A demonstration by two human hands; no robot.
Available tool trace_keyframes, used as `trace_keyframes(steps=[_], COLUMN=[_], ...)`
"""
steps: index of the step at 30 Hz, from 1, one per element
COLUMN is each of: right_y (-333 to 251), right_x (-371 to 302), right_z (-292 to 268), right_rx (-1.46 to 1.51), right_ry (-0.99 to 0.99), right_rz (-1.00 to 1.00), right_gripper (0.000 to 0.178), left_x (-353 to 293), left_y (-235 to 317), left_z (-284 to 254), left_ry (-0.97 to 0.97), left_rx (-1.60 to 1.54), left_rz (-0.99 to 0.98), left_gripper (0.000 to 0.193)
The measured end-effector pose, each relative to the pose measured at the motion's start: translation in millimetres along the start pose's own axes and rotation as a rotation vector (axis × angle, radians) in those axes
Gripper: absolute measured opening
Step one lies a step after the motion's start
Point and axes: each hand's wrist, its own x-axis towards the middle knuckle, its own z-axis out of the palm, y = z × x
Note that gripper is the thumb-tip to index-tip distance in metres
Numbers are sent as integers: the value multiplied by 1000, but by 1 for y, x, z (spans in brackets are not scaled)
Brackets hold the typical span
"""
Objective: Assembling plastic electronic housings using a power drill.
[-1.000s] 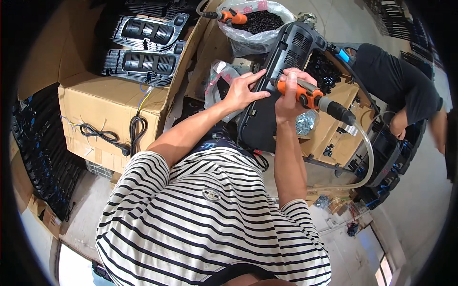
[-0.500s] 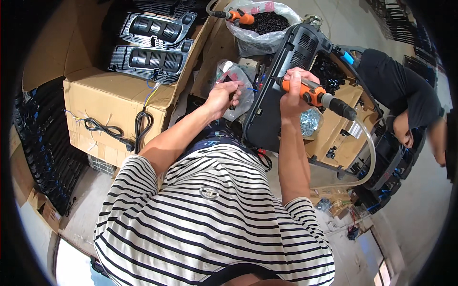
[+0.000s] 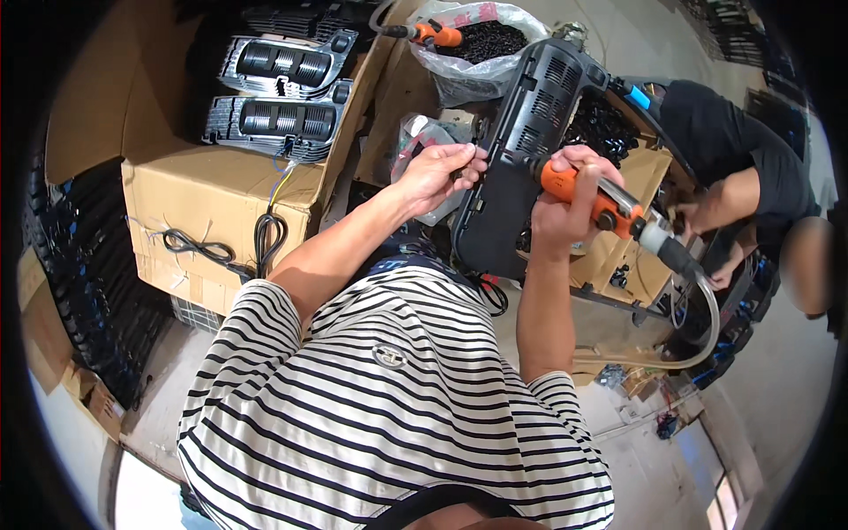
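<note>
Plastic bag of black pieces beside black housing

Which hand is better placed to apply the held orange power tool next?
Probably the right hand: it grips the orange power tool, whose nose points toward the black housing. The left hand is curled beside the housing's left edge.

Right grip around orange tool, near black housing.
</note>
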Motion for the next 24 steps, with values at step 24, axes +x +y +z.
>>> trace_keyframes(steps=[24], right_y=[-34], right_x=[70], right_z=[-48], right_rx=[180], right_ry=[474], right_rz=[60], right_gripper=[23], left_x=[85], left_y=[36], left_z=[101], left_ry=[-364], left_rx=[98], left_rz=[-201], left_gripper=[14])
